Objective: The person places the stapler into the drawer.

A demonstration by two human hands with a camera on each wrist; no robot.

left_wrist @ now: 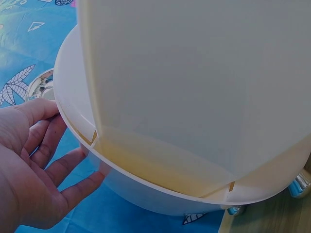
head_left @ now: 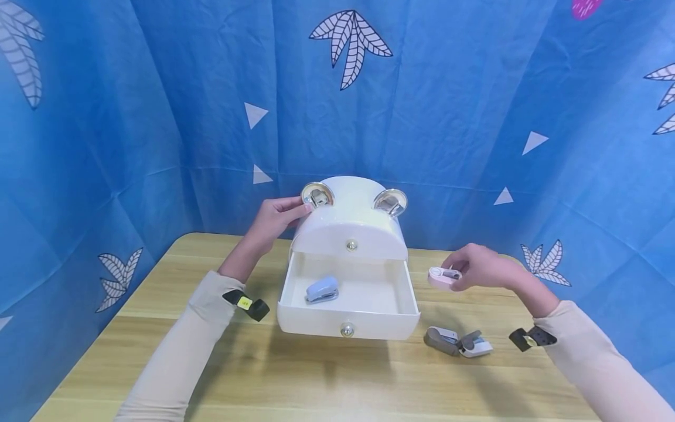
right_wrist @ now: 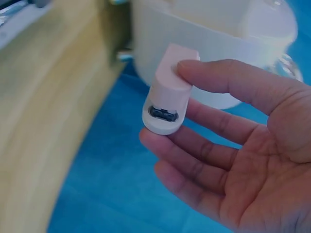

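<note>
Staplers [head_left: 440,278]: right hand [head_left: 477,266] pinches one, drawer [head_left: 377,290] holds one [head_left: 322,289], table [head_left: 337,387] two [head_left: 442,340]; spread left hand [head_left: 275,219] touches box [head_left: 350,202]

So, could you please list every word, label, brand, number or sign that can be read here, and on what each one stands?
Readable text: none.
Yellow label on the black left-wrist band: dark marks, too small and blurred to read.
Black right-wrist band: nothing legible.
Pink stapler, blue stapler and white drawer box: no lettering that I can see.
Blue curtain: printed leaves and triangles, no words visible.
</note>
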